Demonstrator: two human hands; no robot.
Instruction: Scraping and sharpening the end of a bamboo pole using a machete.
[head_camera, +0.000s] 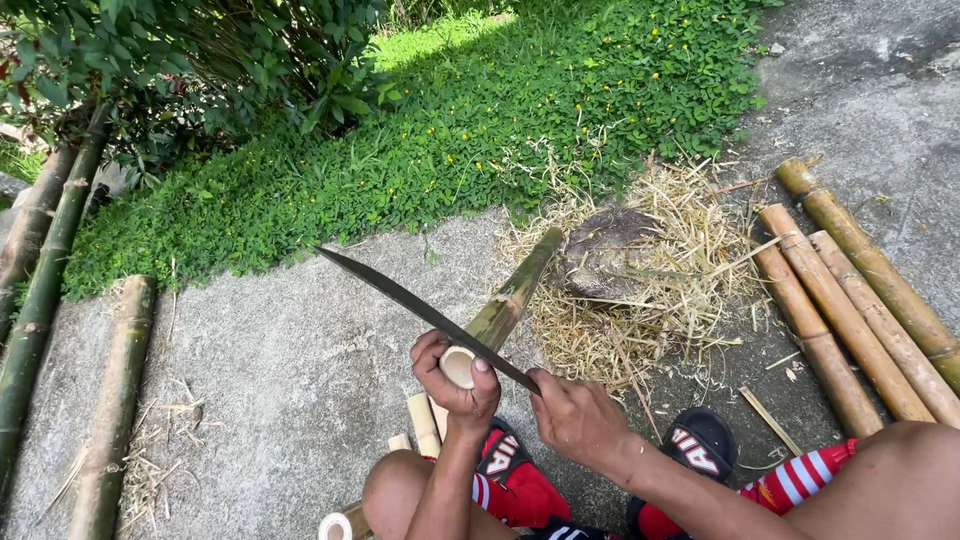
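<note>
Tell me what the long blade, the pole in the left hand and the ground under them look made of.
Blade: likely steel, dark and dull, thin, tapering to a point. Pole: bamboo, green-yellow skin with a node ring and a pale hollow cut end gripped by the left hand. The right hand holds the blade's grip, hidden. Ground: seemingly concrete, grey, rough and stained.

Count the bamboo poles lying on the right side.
4 bamboo poles lie side by side on the concrete at right. More may lie beyond the frame.
</note>
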